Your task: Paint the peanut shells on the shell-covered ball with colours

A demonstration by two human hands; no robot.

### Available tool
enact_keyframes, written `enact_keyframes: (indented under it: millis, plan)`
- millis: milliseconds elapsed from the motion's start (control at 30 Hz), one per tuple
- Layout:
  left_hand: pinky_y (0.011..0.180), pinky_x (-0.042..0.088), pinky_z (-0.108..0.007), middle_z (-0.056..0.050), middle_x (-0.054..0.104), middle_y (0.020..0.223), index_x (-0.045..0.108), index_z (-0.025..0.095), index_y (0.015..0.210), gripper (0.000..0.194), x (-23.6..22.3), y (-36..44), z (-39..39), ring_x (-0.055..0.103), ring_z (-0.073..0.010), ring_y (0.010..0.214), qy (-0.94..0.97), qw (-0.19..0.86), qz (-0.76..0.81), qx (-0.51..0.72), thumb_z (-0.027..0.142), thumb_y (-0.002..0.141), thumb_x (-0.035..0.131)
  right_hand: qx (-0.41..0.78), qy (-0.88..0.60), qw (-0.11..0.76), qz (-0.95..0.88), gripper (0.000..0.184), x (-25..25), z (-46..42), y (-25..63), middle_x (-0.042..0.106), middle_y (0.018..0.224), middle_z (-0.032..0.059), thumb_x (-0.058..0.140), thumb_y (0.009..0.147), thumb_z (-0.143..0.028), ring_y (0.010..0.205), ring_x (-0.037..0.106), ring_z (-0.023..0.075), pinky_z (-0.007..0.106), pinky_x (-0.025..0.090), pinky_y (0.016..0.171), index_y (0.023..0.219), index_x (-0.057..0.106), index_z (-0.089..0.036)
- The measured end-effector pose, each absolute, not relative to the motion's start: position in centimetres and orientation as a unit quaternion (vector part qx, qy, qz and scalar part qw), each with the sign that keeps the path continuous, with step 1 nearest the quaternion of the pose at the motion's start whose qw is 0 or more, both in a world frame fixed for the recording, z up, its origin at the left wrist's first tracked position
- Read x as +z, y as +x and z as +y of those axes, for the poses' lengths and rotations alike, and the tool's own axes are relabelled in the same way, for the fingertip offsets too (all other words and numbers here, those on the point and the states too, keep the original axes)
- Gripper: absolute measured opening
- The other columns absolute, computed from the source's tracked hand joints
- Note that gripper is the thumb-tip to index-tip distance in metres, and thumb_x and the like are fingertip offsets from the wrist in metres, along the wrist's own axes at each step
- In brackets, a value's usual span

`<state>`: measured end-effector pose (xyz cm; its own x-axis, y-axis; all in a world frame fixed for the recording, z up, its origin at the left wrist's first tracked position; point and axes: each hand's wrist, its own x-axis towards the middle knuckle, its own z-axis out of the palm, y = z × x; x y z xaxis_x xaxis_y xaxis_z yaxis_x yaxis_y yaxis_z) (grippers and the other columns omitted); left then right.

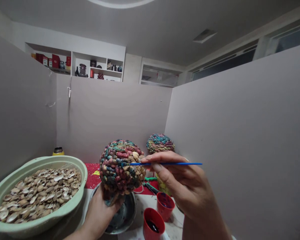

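Observation:
My left hand (98,208) is closed round the narrow base of a round, shell-covered ornament (120,160) and holds it upright. Rows of shells on it are painted red, teal and dark blue; a patch on its right side is bare tan. My right hand (182,180) pinches a thin blue paintbrush (177,163) that lies level, its tip touching the ornament's front. Beneath the ornament is a metal bowl (126,216), partly hidden by my left hand. Two red cups, a front cup (147,230) and a rear cup (166,213), hold dark liquid below my right hand.
A pale green colander (84,173) full of loose shells stands on the left, with a yellow jar (58,151) behind it. Another painted shell-covered ornament (160,142) stands at the back. Grey partitions (115,113) enclose the table, which has a red cover (90,181).

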<state>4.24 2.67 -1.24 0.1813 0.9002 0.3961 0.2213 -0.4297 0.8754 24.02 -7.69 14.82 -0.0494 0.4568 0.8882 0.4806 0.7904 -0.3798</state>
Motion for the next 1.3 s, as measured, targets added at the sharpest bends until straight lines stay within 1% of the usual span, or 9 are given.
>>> enact_keyframes:
  millis: [100, 333, 400, 500, 700, 833, 1033, 1167, 1300]
  plan:
    - [0.1, 0.054, -0.05, -0.018, 0.078, 0.124, 0.065, 0.019, 0.119, 0.054, -1.1, 4.3, 2.7, 0.07, -0.0402, 0.117, 0.681, 0.355, 0.407, 0.495, 0.052, 0.077, 0.074, -0.007, -0.319, 0.603, -0.731, 0.014, 14.8, -7.6, 24.0, 0.083, 0.096, 0.0029, 0.067, 0.098, -0.021, 0.088, 0.079, 0.0184, 0.031, 0.065, 0.084, 0.104, 0.079, -0.026]
    - [0.099, 0.055, -0.05, -0.018, 0.078, 0.124, 0.065, 0.019, 0.119, 0.053, -1.4, 4.3, 2.8, 0.072, -0.0394, 0.117, 0.683, 0.356, 0.403, 0.494, 0.052, 0.079, 0.075, -0.053, -0.342, 0.625, -0.7, 0.015, 15.4, -8.1, 25.2, 0.082, 0.093, 0.0029, 0.068, 0.096, -0.021, 0.086, 0.079, 0.0178, 0.028, 0.065, 0.081, 0.096, 0.082, -0.027]
    - [0.101, 0.055, -0.05, -0.018, 0.078, 0.124, 0.065, 0.018, 0.119, 0.053, -1.4, 4.2, 2.8, 0.071, -0.0393, 0.118, 0.682, 0.359, 0.399, 0.498, 0.053, 0.079, 0.074, -0.042, -0.329, 0.642, -0.691, 0.015, 15.5, -8.2, 25.2, 0.082, 0.092, 0.001, 0.069, 0.096, -0.021, 0.083, 0.079, 0.0164, 0.026, 0.065, 0.077, 0.097, 0.082, -0.03]
    - [0.102, 0.054, -0.051, -0.018, 0.078, 0.124, 0.065, 0.018, 0.12, 0.055, -1.3, 4.2, 2.8, 0.071, -0.0398, 0.118, 0.68, 0.364, 0.397, 0.498, 0.054, 0.079, 0.074, -0.008, -0.309, 0.666, -0.679, 0.015, 15.4, -8.0, 24.8, 0.082, 0.09, -0.0015, 0.071, 0.096, -0.02, 0.079, 0.079, 0.014, 0.024, 0.065, 0.077, 0.097, 0.081, -0.031]
    - [0.101, 0.054, -0.049, -0.017, 0.077, 0.125, 0.064, 0.018, 0.12, 0.055, -1.3, 4.3, 2.9, 0.07, -0.0388, 0.118, 0.679, 0.364, 0.401, 0.496, 0.054, 0.08, 0.075, 0.022, -0.298, 0.669, -0.68, 0.013, 14.8, -6.8, 24.3, 0.081, 0.09, -0.0036, 0.073, 0.096, -0.021, 0.079, 0.078, 0.0115, 0.019, 0.064, 0.073, 0.097, 0.08, -0.031]
    - [0.1, 0.054, -0.048, -0.017, 0.078, 0.124, 0.064, 0.018, 0.12, 0.057, -1.7, 4.3, 3.0, 0.071, -0.0391, 0.117, 0.679, 0.369, 0.393, 0.499, 0.056, 0.079, 0.075, 0.02, -0.303, 0.682, -0.665, 0.007, 14.8, -6.3, 24.8, 0.081, 0.084, -0.0033, 0.075, 0.095, -0.024, 0.072, 0.078, 0.0114, 0.018, 0.063, 0.067, 0.095, 0.08, -0.03]
    - [0.102, 0.054, -0.051, -0.018, 0.077, 0.126, 0.064, 0.019, 0.12, 0.054, -2.0, 4.1, 3.1, 0.07, -0.0399, 0.119, 0.685, 0.357, 0.397, 0.496, 0.053, 0.08, 0.075, 0.016, -0.296, 0.725, -0.622, 0.004, 14.7, -6.3, 24.6, 0.082, 0.079, -0.001, 0.078, 0.094, -0.029, 0.065, 0.078, 0.0131, 0.02, 0.065, 0.064, 0.091, 0.08, -0.027]
    - [0.102, 0.054, -0.051, -0.018, 0.077, 0.126, 0.063, 0.019, 0.12, 0.055, -1.8, 4.1, 3.0, 0.07, -0.0404, 0.12, 0.684, 0.366, 0.391, 0.494, 0.055, 0.079, 0.075, 0.004, -0.29, 0.72, -0.63, 0.003, 14.5, -5.9, 24.2, 0.08, 0.077, -0.0006, 0.079, 0.093, -0.028, 0.065, 0.077, 0.0132, 0.021, 0.064, 0.063, 0.091, 0.08, -0.026]
    - [0.103, 0.052, -0.051, -0.019, 0.076, 0.127, 0.062, 0.018, 0.118, 0.059, -1.6, 4.2, 2.9, 0.069, -0.0408, 0.12, 0.675, 0.377, 0.391, 0.499, 0.06, 0.078, 0.075, -0.001, -0.294, 0.722, -0.626, 0.003, 14.5, -5.6, 24.4, 0.081, 0.077, -0.0012, 0.078, 0.092, -0.025, 0.064, 0.076, 0.012, 0.019, 0.063, 0.063, 0.09, 0.08, -0.026]
